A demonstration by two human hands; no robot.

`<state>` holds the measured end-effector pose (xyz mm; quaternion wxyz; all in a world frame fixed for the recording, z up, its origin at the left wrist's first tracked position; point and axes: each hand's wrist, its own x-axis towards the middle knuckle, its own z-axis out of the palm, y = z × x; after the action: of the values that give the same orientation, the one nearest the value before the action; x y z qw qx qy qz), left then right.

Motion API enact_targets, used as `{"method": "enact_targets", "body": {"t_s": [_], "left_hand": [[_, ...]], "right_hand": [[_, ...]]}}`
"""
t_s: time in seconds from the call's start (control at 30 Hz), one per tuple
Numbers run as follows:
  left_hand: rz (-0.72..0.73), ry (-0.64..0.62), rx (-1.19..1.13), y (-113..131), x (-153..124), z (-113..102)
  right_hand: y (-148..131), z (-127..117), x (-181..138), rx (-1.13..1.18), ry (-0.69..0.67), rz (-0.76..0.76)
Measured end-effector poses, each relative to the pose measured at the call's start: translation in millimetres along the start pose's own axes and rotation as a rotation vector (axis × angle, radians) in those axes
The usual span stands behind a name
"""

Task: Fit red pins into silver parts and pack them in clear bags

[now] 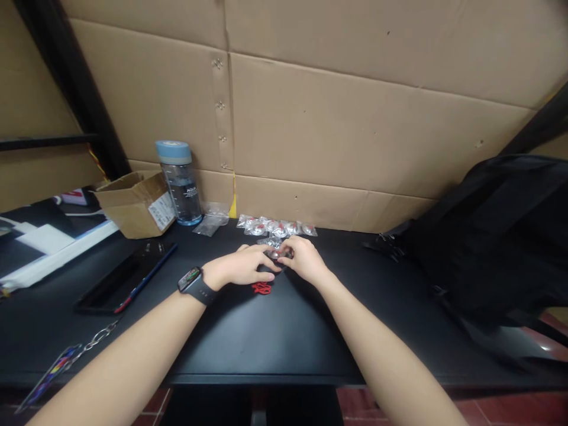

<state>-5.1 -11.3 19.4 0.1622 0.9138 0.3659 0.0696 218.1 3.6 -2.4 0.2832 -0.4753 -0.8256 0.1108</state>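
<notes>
A small round, shiny silver piece with some red on it [275,254] is between my two hands, just above or on the black desk. My right hand [305,259] has thumb and fingertips curled closed on its right side. On the other side my left hand [245,264], with a smartwatch [191,281] on the wrist, has its fingers stretched and apart, the tips close to or touching the piece. Just behind lie several clear packets with similar round silver and red pieces [277,228]. Red looped pieces [261,288] rest below my left thumb.
Along the cardboard wall at left stand a water bottle [183,189] and an open cardboard box [133,210], with clear empty bags [212,223] beside them. A dark phone or tablet [128,278] and a keychain [62,364] lie left. A black backpack [492,248] fills the right.
</notes>
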Motion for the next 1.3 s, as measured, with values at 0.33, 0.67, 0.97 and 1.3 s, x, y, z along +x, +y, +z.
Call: {"method": "enact_targets", "body": {"t_s": [0.33,0.67,0.97,1.3], "left_hand": [[0.028,0.036,0.009,0.3,-1.3,-5.5],[0.066,0.376,-0.014,-29.5,9.1,0.6],[-0.062,0.452,-0.152,-41.0,13.3,4.5],[-0.35,0.499,-0.067,-33.4,22.9,12.0]], "right_hand": [[2.2,11.2,12.1,-0.067,0.18,0.086],[24.1,-16.2,4.4,0.16,0.023,-0.15],[23.0,-12.8,7.0,0.151,-0.016,-0.087],[12.1,-2.3,4.9,-0.084,0.14,-0.035]]}}
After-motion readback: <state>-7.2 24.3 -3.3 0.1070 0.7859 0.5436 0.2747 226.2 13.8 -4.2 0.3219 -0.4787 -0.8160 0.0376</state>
